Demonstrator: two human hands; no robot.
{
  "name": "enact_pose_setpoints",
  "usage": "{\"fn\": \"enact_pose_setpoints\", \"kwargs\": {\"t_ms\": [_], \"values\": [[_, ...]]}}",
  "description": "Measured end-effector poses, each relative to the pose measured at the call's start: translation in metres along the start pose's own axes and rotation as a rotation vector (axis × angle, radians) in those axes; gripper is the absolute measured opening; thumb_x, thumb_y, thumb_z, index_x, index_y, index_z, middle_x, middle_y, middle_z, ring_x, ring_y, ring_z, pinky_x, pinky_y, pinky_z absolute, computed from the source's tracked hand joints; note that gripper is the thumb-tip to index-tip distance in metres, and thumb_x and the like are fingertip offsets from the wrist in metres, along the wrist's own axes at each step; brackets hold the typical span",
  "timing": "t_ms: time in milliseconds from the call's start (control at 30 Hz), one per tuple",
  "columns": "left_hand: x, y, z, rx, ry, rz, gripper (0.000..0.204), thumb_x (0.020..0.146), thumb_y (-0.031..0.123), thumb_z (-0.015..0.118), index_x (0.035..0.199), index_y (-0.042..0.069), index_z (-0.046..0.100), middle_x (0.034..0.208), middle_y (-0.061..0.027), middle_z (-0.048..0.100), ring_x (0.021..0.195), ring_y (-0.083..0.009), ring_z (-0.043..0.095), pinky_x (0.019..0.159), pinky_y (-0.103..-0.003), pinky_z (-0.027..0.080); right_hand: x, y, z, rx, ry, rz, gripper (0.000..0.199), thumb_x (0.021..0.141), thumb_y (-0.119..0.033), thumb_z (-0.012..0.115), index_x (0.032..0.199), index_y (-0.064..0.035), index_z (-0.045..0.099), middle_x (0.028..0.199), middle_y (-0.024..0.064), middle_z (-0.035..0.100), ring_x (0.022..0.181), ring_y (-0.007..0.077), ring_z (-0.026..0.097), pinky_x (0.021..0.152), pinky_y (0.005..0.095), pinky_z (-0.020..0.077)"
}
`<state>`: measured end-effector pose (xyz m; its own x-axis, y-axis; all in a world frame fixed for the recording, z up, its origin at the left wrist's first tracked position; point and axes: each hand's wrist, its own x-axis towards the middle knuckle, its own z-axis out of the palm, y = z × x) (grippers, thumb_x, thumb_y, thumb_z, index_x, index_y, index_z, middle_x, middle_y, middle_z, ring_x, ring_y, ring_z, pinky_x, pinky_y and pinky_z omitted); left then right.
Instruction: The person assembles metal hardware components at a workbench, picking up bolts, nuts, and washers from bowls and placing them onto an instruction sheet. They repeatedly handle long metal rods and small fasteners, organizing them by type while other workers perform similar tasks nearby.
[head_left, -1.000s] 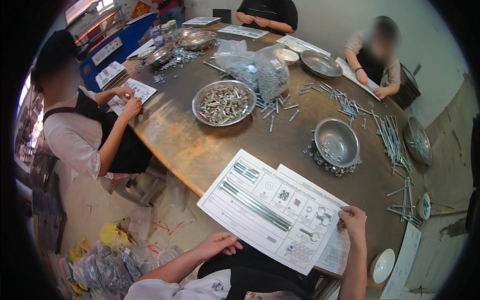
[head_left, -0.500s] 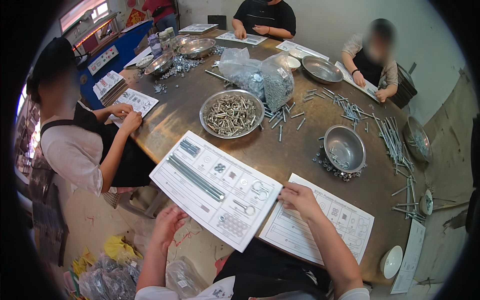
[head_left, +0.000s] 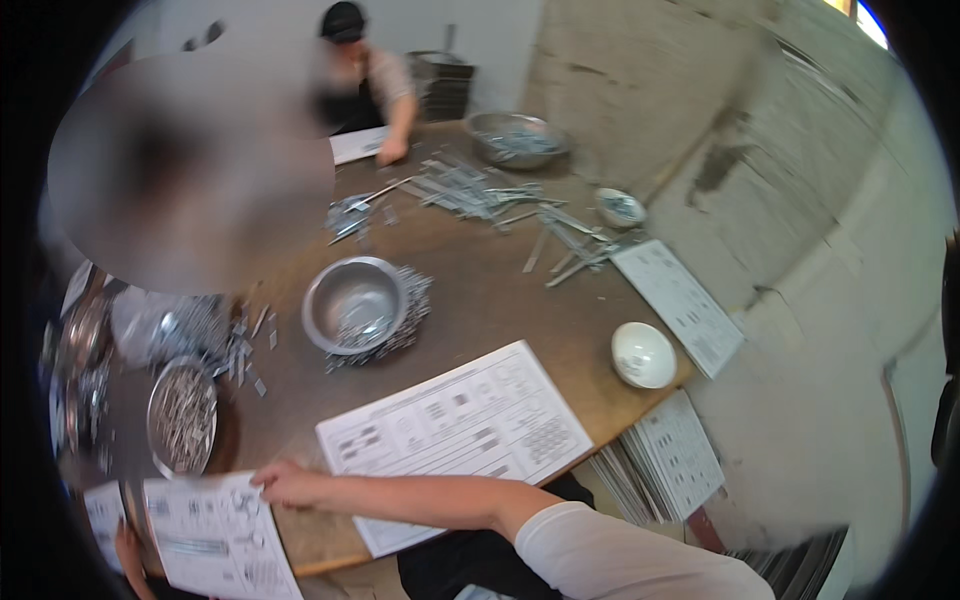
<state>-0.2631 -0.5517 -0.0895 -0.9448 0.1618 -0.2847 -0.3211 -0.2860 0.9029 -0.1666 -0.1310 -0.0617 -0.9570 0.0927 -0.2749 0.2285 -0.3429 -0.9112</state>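
Observation:
My right arm reaches across to the left, and my right hand (head_left: 292, 484) pinches the upper right corner of a white printed card (head_left: 215, 530). Long metal rods and smaller hardware pieces show on that card, whose lower part leaves the picture. My left hand is out of view. Under my right forearm a second printed card (head_left: 455, 420) lies flat on the table, partly covered by the arm. Just beyond the held card stands a steel bowl of bolts (head_left: 183, 418).
Another steel bowl (head_left: 355, 300) has small hardware around it. A white bowl (head_left: 643, 355) stands by the table's right edge, with stacked cards (head_left: 680, 455) below. A co-worker's hand (head_left: 130, 548) is beside a card at lower left; another person (head_left: 365, 90) works across the table.
The view has swung right and tilted. The held card has shifted left, away from the second card, with my right hand still on its corner. My left hand has left the view.

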Motion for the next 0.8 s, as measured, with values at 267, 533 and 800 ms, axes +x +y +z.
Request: {"fn": "enact_pose_setpoints", "kwargs": {"t_ms": [267,533,800], "values": [[-0.008,-0.062,0.147,0.216,-0.161,-0.064,0.04,0.099,0.032,0.054,0.125,0.002,0.053,0.112,-0.0128,0.064,0.094,-0.0207,0.06,0.079,-0.033,0.048,-0.153,-0.066,-0.194,-0.678,0.454,-0.531,0.039,0.079,-0.009,0.066,0.118,-0.0034,0.065,0.109,0.0147,0.069,0.093,0.0223,0.068,0.079,0.0346,0.0554],[-0.05,-0.061,0.292,0.575,-0.329,-0.069,0.041,0.099,0.031,0.054,0.127,0.001,0.052,0.115,-0.014,0.063,0.096,-0.0213,0.06,0.081,-0.034,0.048,-0.321,-0.106,-0.448,-1.616,1.36,0.273,0.028,0.073,-0.006,0.064,0.1,-0.0057,0.061,0.1,0.0153,0.061,0.095,0.0343,0.063,0.08,0.0431,0.0532],[-0.087,-0.071,0.345,0.875,-0.473,-0.133,0.042,0.098,0.029,0.054,0.129,0.0,0.051,0.117,-0.0152,0.062,0.098,-0.0219,0.06,0.082,-0.034,0.048,-0.369,-0.101,-0.565,-2.262,1.087,0.164,0.038,0.082,-0.012,0.063,0.119,-0.0119,0.056,0.118,0.0073,0.06,0.112,0.0262,0.057,0.088,0.0375,0.0486]]}}
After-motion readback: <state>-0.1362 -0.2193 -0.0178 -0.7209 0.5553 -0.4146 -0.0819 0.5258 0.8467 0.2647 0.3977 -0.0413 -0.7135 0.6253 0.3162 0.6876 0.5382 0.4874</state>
